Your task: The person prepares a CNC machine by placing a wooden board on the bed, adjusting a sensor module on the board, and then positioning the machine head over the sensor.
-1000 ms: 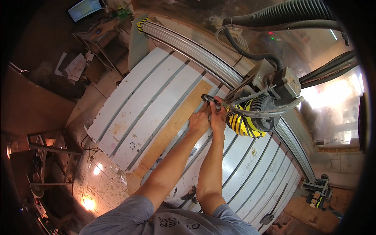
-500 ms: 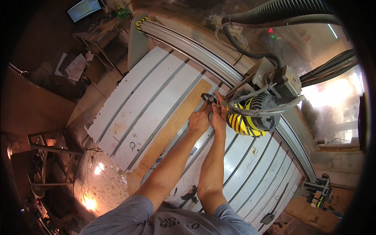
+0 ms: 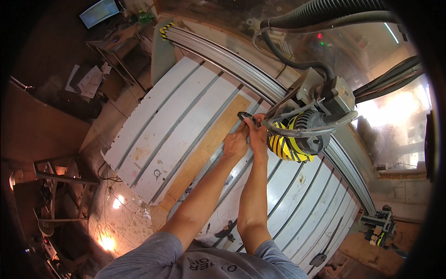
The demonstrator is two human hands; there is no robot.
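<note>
A small black clamp-like piece (image 3: 244, 115) sits at the far end of a long tan wooden board (image 3: 195, 159), by the board's right edge. My left hand (image 3: 236, 143) reaches along that edge with its fingers curled against the black piece. Close beside it, my right hand (image 3: 258, 135) pinches at the right side of the same piece, its thumb and fingers bent inward. The fingertips of both hands partly cover what they hold. The yellow-and-black striped spindle motor (image 3: 295, 139) hangs just right of my right hand.
The board lies on a white slotted machine bed (image 3: 160, 122). A metal gantry rail (image 3: 218, 53) crosses beyond my hands, with thick ribbed hoses (image 3: 325, 16) above. Another dark clamp (image 3: 226, 230) lies near my right elbow. A black-cased piece with a cord (image 3: 318, 259) rests at the lower right.
My right hand has shifted slightly up and left, and its fingers have drawn in closer round the black piece. My left hand stays almost in place.
</note>
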